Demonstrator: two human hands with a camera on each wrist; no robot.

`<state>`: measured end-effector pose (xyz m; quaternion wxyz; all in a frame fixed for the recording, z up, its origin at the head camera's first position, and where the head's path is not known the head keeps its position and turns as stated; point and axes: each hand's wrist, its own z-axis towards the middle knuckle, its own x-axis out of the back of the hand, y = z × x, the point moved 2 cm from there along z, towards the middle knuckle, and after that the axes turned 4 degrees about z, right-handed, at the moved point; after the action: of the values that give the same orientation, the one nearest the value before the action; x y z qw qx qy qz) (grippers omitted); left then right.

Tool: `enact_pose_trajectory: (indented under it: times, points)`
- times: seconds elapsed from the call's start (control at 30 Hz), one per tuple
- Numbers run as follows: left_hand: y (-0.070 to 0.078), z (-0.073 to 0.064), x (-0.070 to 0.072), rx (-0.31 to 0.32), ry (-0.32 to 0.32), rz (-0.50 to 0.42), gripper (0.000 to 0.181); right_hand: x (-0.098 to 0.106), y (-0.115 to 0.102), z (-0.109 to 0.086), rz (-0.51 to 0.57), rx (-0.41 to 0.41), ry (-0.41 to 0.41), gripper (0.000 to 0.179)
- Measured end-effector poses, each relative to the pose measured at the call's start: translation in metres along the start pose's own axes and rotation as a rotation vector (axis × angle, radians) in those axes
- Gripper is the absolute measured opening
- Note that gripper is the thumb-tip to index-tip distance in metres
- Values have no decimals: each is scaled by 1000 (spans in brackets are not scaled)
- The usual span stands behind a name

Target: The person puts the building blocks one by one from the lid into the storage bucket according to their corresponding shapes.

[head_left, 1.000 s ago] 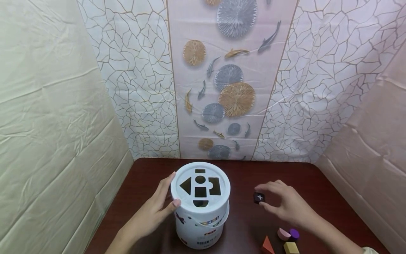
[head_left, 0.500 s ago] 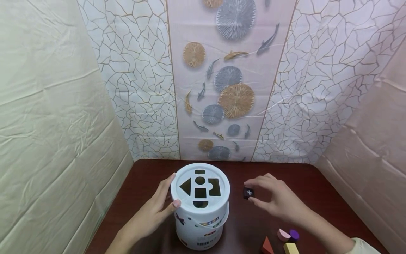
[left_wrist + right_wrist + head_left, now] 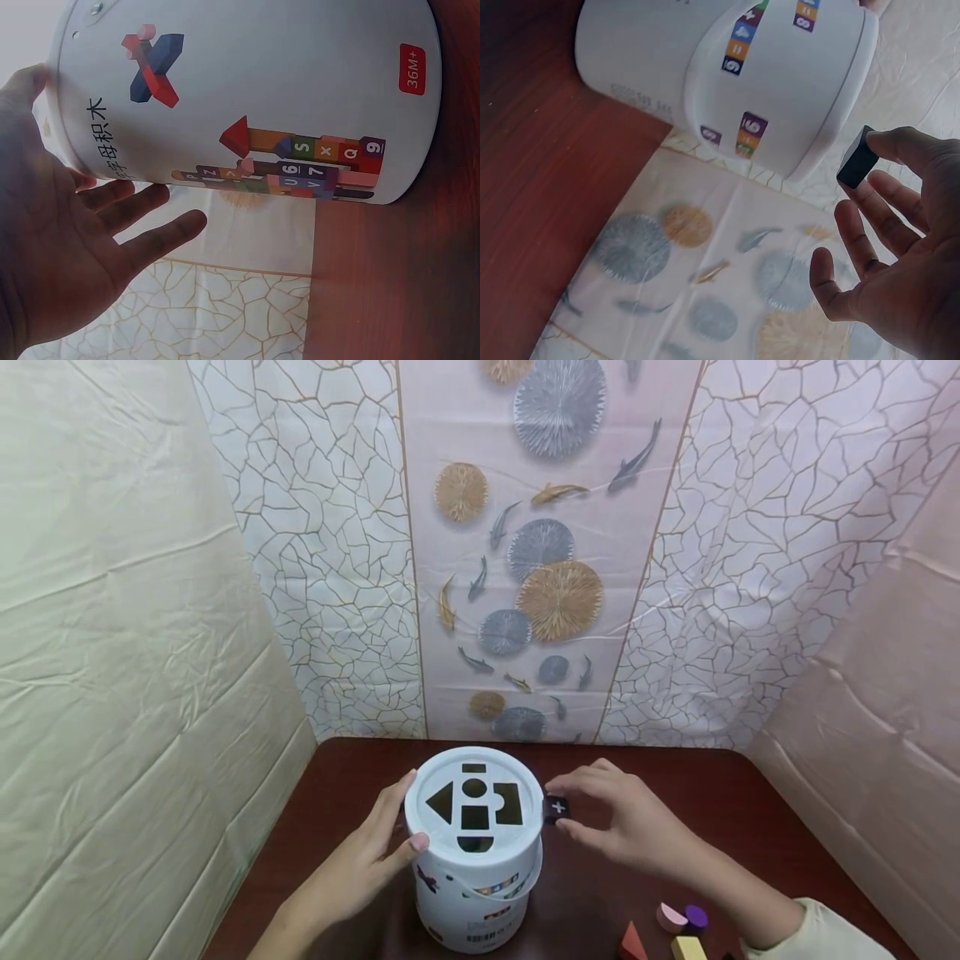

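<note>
Fingers spread, your left hand (image 3: 369, 853) touches the bucket (image 3: 442, 897), whose right rim (image 3: 536, 812) could knock loose the block (image 3: 557, 811) your right hand (image 3: 626, 817) pinches.

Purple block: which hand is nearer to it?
Right. The right hand is beyond and left of the purple block; the left hand is farther, across the bucket.

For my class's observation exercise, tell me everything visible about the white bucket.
The white bucket looks like smooth plastic and stands upright on the reddish-brown table. Its lid is on, with six cut-outs: triangle, circle, squarish, small rectangle, notched rectangle and half-round. The handle hangs down at its side. It carries printed blocks, a barcode and a red 36M+ mark. The left hand touches the lid's edge; whether the black block touches it is unclear.
</note>
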<state>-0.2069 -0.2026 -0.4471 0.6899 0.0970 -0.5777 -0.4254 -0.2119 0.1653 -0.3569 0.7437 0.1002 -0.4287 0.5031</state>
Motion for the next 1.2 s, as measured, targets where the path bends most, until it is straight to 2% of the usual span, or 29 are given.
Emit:
enact_pose_trajectory:
  times: [0.33,0.53,0.83,1.2]
  points:
    - [-2,-1,-1,26,-7,-13,86,-20,-12,24,68,-1,-46,41]
    - [-1,0,0,69,-26,-47,85,-32,-16,37,113,5,-72,41]
    - [-2,1,0,69,-37,-46,85,-46,-25,50,175,-32,-125,41]
    - [-3,1,-1,59,-25,-47,83,-61,-26,55,166,26,-118,42]
